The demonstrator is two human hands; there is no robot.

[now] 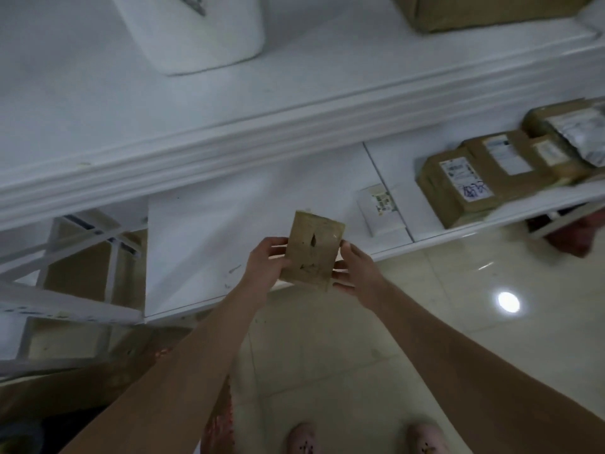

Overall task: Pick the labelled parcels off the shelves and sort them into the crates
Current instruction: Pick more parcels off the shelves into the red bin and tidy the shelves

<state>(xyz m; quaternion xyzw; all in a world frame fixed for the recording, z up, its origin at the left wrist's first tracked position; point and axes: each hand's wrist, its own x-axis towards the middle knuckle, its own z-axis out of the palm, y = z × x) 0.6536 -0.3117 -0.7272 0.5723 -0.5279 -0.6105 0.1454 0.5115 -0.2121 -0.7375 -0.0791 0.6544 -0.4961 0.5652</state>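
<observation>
I am holding a small brown parcel (313, 252) in front of the lower shelf (203, 244). My left hand (265, 262) is gripping its left edge with curled fingers, and my right hand (353, 271) is pinching its right edge. Further right, brown parcels (458, 188) are lying on that shelf, their white labels blurred. One is showing blue scrawl (476, 190) I cannot read. A white box (381, 209) with a small label is sitting beside them.

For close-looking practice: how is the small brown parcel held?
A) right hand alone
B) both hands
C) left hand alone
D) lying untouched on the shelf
B: the left hand and the right hand each hold one side of the small brown parcel.
</observation>
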